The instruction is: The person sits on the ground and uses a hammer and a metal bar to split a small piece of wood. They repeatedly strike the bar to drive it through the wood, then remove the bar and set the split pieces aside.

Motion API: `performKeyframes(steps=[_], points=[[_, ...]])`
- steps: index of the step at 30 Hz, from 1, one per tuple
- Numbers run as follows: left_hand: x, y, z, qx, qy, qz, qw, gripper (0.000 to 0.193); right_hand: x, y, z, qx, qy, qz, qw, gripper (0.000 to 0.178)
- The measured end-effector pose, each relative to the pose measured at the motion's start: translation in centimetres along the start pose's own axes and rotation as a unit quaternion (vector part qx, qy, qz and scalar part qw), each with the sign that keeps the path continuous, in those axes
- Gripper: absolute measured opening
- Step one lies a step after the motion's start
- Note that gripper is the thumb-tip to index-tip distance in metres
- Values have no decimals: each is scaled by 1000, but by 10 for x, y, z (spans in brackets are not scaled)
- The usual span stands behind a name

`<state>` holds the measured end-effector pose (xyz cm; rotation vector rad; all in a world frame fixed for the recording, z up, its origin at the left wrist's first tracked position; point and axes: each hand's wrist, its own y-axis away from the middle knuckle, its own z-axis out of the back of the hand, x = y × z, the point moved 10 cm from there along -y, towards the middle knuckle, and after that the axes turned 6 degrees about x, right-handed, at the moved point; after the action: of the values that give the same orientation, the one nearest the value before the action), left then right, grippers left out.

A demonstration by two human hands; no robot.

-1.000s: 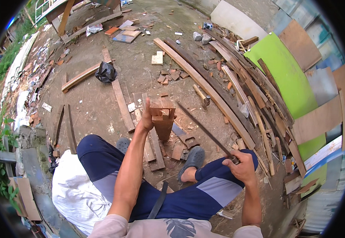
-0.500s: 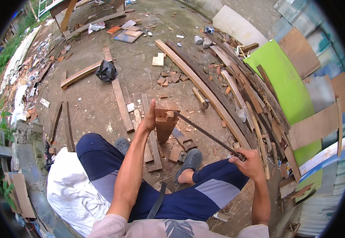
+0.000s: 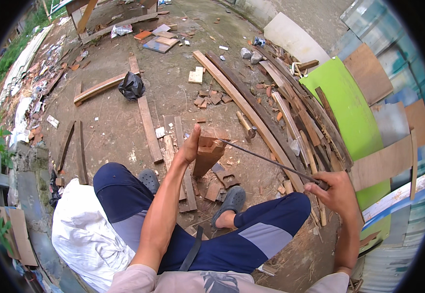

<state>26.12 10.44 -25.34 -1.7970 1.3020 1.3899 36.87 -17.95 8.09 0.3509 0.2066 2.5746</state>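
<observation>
My left hand [image 3: 189, 145] grips the left side of an upright reddish-brown wood block [image 3: 210, 158], thumb pointing up and most fingers hidden. The block stands between my feet, with a notch near its top. My right hand [image 3: 338, 193], out to the right above my knee, is closed round the dark handle of a long thin saw-like tool [image 3: 271, 163]. The tool is seen nearly edge-on, so I cannot tell its exact kind. It slopes up leftward, and its far end meets the block's notched top.
A hammer [image 3: 246, 125] lies beyond the block, near broken brick pieces [image 3: 212, 98]. Long planks [image 3: 251, 115] and a heap of timber run along the right, by a lime-green board [image 3: 347, 107]. A black plastic bag [image 3: 131, 87] lies left. White cloth [image 3: 87, 237] is beside my left leg.
My right hand has moved right and slightly away from me, drawing the tool back so more of its length shows. My left hand still holds the block.
</observation>
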Motion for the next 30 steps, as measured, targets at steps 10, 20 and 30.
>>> performKeyframes(steps=[10, 20, 30], points=[[-37, 12, -30, 37, -25, -28, 999, 93, 39, -13, 74, 19, 132, 7, 991, 34], [-69, 30, -43, 19, -83, -61, 994, 89, 63, -9, 92, 23, 204, 25, 978, 29], [-71, 40, -58, 1, -121, -130, 984, 88, 70, 0, 93, 32, 257, 46, 965, 26]])
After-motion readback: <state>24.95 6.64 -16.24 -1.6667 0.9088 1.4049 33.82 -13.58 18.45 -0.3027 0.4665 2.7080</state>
